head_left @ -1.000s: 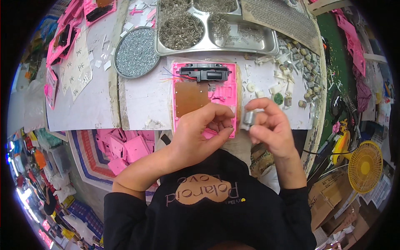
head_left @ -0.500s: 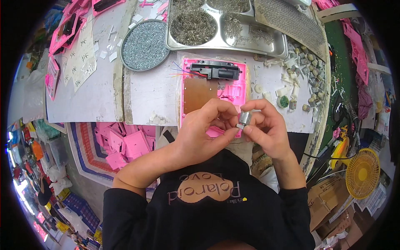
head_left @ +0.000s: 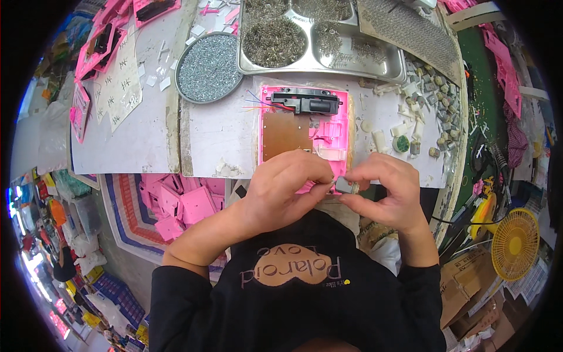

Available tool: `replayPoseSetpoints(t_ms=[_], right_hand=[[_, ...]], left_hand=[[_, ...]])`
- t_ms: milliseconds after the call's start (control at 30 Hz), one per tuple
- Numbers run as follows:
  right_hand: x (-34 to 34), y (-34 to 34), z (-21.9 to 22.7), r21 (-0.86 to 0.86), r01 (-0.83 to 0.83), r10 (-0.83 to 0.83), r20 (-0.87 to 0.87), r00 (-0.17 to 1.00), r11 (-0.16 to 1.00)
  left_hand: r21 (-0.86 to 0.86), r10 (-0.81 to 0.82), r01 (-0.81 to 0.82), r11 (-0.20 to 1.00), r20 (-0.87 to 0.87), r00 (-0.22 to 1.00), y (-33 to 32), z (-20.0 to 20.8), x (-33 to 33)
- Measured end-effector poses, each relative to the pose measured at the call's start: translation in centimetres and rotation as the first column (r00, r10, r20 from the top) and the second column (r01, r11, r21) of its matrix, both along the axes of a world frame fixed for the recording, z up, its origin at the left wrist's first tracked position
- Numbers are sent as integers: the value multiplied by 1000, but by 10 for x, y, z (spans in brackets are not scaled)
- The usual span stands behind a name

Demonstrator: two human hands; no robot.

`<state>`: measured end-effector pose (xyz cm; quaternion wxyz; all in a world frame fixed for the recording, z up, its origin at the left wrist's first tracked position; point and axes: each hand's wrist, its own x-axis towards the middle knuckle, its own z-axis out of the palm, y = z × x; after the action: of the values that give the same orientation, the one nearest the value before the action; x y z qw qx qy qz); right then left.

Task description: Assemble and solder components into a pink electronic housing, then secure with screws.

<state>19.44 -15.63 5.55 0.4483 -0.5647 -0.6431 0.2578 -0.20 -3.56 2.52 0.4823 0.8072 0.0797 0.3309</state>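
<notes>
My right hand (head_left: 392,192) pinches a small silver motor (head_left: 344,185) between thumb and fingertips, above the near edge of the pink plastic housing (head_left: 335,130). Close against the motor's other side, my left hand (head_left: 291,186) is closed in a pinch; whatever its fingertips hold is too small to make out. The housing lies on the table just beyond both hands. In it are a brown circuit board (head_left: 285,134) and a black mechanism (head_left: 306,102), with coloured wires sticking out to the left.
Loose motors (head_left: 443,105) and white plastic pieces cover the table's right side. Behind stand a metal tray (head_left: 249,69) of springs and a round dish (head_left: 209,101) of screws. A striped bag (head_left: 126,211) of pink parts is below left; a yellow fan (head_left: 515,243) stands right.
The motor has turned in my right fingers and sits slightly lower. My right hand has shifted a little right and down; my left hand remains in a pinch beside it.
</notes>
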Motion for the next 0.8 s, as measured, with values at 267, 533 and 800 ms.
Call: replayPoseSetpoints(t_ms=[267,533,800], right_hand=[[0,3,-4,181,-109,72,203,977,977],[5,-2,-11,198,-59,5,265,964,978],[24,-9,-25,223,198,-238,166,957,954]], left_hand=[[-17,-19,17,1000,-117,993,3,4,-4],[-27,-3,0,1000,-129,992,8,-4,-2],[313,144,-27,950,-357,923,14,-1,19]])
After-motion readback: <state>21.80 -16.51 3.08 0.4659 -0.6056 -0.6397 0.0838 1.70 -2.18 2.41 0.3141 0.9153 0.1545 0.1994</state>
